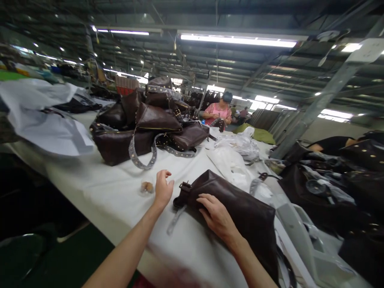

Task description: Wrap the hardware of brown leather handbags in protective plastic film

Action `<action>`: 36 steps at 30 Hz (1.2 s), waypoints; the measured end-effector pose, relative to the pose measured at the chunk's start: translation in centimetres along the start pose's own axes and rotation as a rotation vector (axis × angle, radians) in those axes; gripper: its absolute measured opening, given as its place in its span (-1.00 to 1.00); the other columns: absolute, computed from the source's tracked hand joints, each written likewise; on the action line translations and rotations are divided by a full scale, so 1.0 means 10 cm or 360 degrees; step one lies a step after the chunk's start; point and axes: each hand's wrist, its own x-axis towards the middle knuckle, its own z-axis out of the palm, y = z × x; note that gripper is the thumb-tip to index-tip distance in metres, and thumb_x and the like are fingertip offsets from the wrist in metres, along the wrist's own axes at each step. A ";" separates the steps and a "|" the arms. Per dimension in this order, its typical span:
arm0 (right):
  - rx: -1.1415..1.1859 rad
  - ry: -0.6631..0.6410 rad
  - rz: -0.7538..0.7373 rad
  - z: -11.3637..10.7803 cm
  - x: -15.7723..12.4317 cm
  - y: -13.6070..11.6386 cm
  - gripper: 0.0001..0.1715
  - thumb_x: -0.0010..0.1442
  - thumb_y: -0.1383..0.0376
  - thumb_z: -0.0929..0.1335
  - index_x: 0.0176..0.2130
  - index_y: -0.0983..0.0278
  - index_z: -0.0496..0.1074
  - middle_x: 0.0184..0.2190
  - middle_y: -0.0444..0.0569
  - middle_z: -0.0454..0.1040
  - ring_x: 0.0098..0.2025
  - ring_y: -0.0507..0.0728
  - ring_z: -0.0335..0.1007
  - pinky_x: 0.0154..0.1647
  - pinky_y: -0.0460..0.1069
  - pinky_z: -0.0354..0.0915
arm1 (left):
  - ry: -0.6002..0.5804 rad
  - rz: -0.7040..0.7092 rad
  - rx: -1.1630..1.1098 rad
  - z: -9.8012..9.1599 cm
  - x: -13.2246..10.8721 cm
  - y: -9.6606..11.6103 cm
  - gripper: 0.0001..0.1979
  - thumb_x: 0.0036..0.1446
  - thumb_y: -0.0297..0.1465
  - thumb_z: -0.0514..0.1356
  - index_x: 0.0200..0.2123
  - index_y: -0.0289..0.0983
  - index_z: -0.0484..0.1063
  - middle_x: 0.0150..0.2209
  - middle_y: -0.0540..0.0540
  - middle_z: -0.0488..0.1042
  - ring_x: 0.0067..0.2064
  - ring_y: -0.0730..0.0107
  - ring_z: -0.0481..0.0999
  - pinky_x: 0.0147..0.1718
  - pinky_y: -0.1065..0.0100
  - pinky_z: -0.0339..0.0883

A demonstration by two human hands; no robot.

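Observation:
A dark brown leather handbag (240, 200) lies on its side on the white-covered table, its buckled strap end (183, 192) pointing left. My right hand (213, 212) rests on the bag's upper face with the fingers stretched out and slightly spread. Just left of the buckle, my left hand (163, 187) is raised over the table, fingers loosely curved and apart, nothing in it. A strip of clear plastic (175, 222) hangs from the bag near the buckle. Beside my left hand sits a small clear container (147, 187) with something brownish in it.
A pile of similar brown bags (150, 124) with studded, plastic-wrapped straps stands at the back left. Crumpled clear plastic (237, 144) lies behind the bag. More dark bags (324, 196) and a grey plastic bin (303, 236) are at right. A person in pink (216, 112) works beyond the table.

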 end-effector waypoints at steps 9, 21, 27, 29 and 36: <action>-0.0027 0.0020 -0.0071 0.00 0.01 0.13 -0.74 0.15 0.48 0.26 -0.20 0.22 0.42 -0.03 0.06 0.44 -0.01 0.18 0.36 0.03 0.11 0.31 | -0.1072 0.0152 0.1571 -0.31 -0.71 0.30 -0.82 0.17 -0.31 0.08 -0.29 -0.28 0.42 -0.25 -0.17 0.46 -0.17 0.15 0.46 -0.22 0.23 0.29; 0.0559 -0.0187 0.0470 0.16 0.58 -0.35 -0.78 0.02 0.30 0.37 -0.29 0.23 0.27 -0.49 -0.17 0.40 -0.44 0.08 0.38 -0.38 -0.03 0.29 | -0.0936 -0.0011 0.1581 -0.07 -1.01 0.05 -0.80 0.18 -0.41 0.07 -0.14 -0.28 0.41 -0.11 -0.20 0.46 -0.06 0.16 0.44 -0.12 0.23 0.27; 0.1094 -0.0264 0.0631 0.11 0.77 -0.33 -0.86 0.08 0.29 0.27 -0.28 0.23 0.33 -0.32 -0.10 0.46 -0.41 0.04 0.43 -0.47 -0.09 0.34 | -0.0999 -0.0075 0.1506 -0.03 -1.00 0.08 -0.75 0.17 -0.48 0.02 -0.14 -0.31 0.43 -0.13 -0.24 0.49 -0.08 0.12 0.46 -0.13 0.19 0.28; 0.0745 -0.0270 0.0476 0.08 0.59 -0.19 -0.84 0.08 0.39 0.22 -0.37 0.26 0.38 -0.50 -0.15 0.43 -0.48 0.02 0.38 -0.47 -0.09 0.31 | -0.1018 -0.0043 0.1468 -0.02 -1.00 0.07 -0.69 0.12 -0.57 -0.01 -0.11 -0.35 0.43 -0.14 -0.29 0.48 -0.07 0.09 0.46 -0.12 0.18 0.28; 0.0595 -0.0306 0.0232 0.28 0.17 -0.21 -0.50 0.21 0.42 0.16 0.11 0.23 0.33 -0.17 0.01 0.56 -0.21 0.11 0.49 -0.14 0.01 0.36 | -0.1004 0.0017 0.1120 0.01 -1.04 -0.07 -0.65 0.10 -0.58 0.00 -0.09 -0.32 0.43 -0.12 -0.31 0.48 -0.07 0.04 0.46 -0.09 0.14 0.27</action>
